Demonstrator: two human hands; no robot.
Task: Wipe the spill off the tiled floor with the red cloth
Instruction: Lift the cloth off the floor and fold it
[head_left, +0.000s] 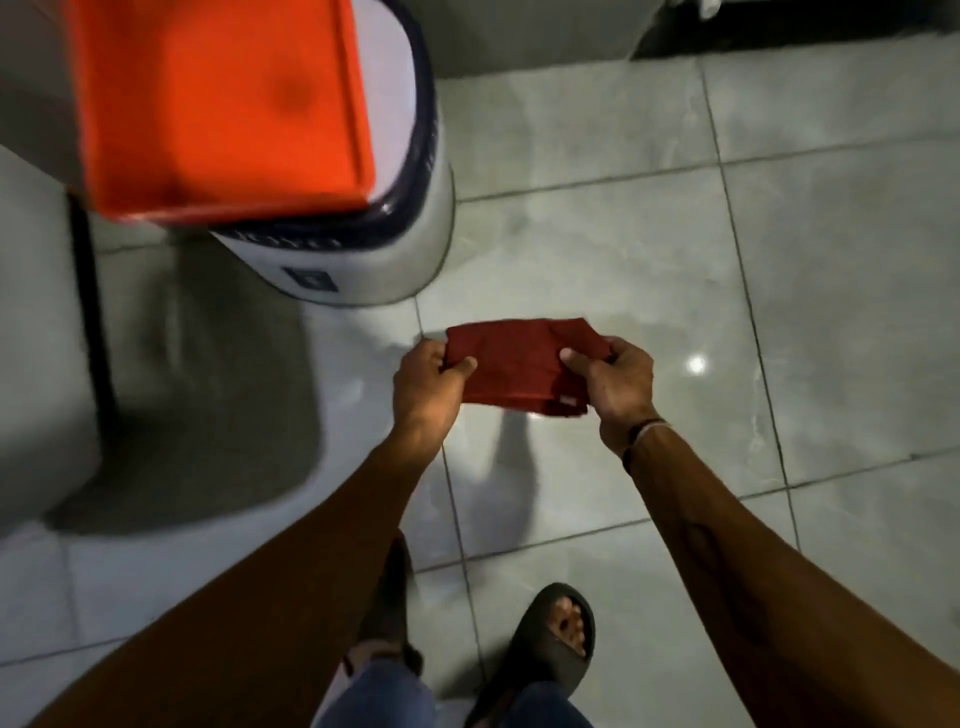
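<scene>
So the red cloth (524, 366) is up in the air, folded, long axis running left to right, left hand (427, 382) pinching one end and right hand (613, 382) the other. The tiled floor (675, 249) sits straight below; can't really make out the spill.

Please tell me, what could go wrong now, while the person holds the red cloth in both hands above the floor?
1. The red cloth is folded small between the left hand and right hand, so it may cover little floor.
2. No spill shows clearly on the glossy tiled floor, so it may be missed.
3. The person stands in open sandals; wet tile could be slippery.
</scene>
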